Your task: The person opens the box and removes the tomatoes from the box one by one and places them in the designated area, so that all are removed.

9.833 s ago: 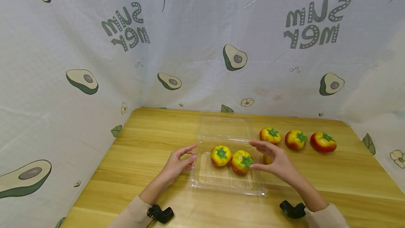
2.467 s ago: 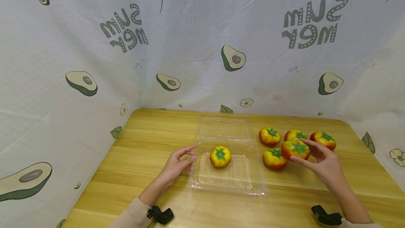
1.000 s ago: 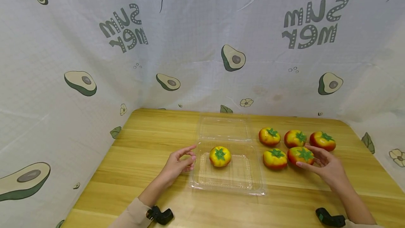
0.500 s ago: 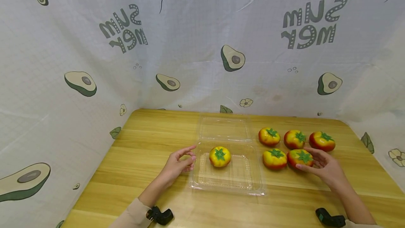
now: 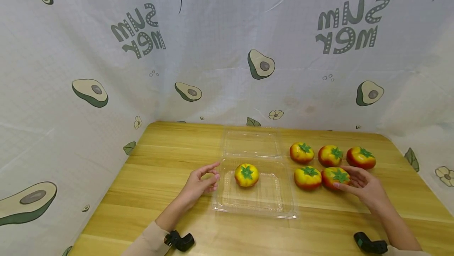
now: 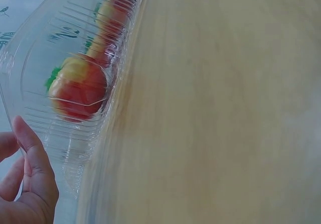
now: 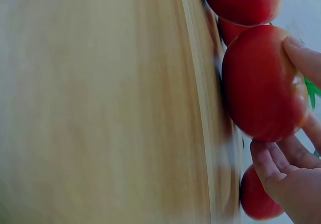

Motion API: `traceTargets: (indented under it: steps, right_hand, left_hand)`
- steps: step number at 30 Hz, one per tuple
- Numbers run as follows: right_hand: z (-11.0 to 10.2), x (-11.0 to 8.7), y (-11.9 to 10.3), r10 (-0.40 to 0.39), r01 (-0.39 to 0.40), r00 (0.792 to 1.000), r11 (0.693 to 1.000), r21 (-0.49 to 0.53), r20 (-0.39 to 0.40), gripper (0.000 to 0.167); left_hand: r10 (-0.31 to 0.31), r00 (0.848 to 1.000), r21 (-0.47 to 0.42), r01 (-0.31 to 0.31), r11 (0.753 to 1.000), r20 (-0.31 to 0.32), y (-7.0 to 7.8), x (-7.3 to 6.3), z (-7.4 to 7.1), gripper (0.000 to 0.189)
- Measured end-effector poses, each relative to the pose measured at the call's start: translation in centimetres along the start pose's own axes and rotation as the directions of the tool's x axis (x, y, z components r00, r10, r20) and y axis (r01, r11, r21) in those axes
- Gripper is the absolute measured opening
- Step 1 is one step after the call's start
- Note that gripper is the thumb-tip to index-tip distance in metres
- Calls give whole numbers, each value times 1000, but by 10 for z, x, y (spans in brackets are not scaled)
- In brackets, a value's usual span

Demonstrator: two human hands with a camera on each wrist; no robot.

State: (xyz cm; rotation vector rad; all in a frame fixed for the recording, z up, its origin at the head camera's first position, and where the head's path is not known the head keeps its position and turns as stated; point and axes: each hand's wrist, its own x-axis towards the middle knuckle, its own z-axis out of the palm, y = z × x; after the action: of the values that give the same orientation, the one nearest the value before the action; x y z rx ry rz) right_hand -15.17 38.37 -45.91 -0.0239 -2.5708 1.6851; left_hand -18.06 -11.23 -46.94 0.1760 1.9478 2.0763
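Note:
My right hand (image 5: 367, 189) has its thumb and fingers about a yellow-red toy persimmon (image 5: 333, 177) with a green leafy top, low on the table. In the right wrist view the thumb touches one side of this persimmon (image 7: 266, 83), the fingertips the other. My left hand (image 5: 198, 185) is at the left edge of a clear plastic clamshell box (image 5: 255, 208); in the left wrist view, its thumb and a finger appear on both sides of the rim. One persimmon (image 5: 246, 175) sits inside the box, left of its middle.
Left of the gripped persimmon is another persimmon (image 5: 307, 178), very close or touching. Behind stand three more in a row, the rightmost persimmon (image 5: 361, 158) nearest the table's right side. The box's open lid (image 5: 252, 143) lies towards the printed cloth (image 5: 213, 51).
The second persimmon has left the box. My right hand carried a persimmon to the front row on the right and lowered it. My left hand stays put.

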Motion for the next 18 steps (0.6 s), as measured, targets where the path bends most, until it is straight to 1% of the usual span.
traceTargets:
  steps: [4, 12, 18]
  right_hand:
    - [-1, 0, 1, 15, -15, 1000, 1000, 11, 6, 45]
    - [-1, 0, 0, 12, -12, 1000, 1000, 4, 9, 45]
    - [-1, -2, -1, 39, -39, 999, 999, -7, 25, 49]
  left_hand:
    - [0, 1000, 5, 0, 1000, 5, 0, 0, 0, 51]
    - [2, 1000, 3, -2, 1000, 3, 0, 0, 0, 50]
    - [3, 1000, -8, -3, 1000, 2, 0, 0, 0, 49]
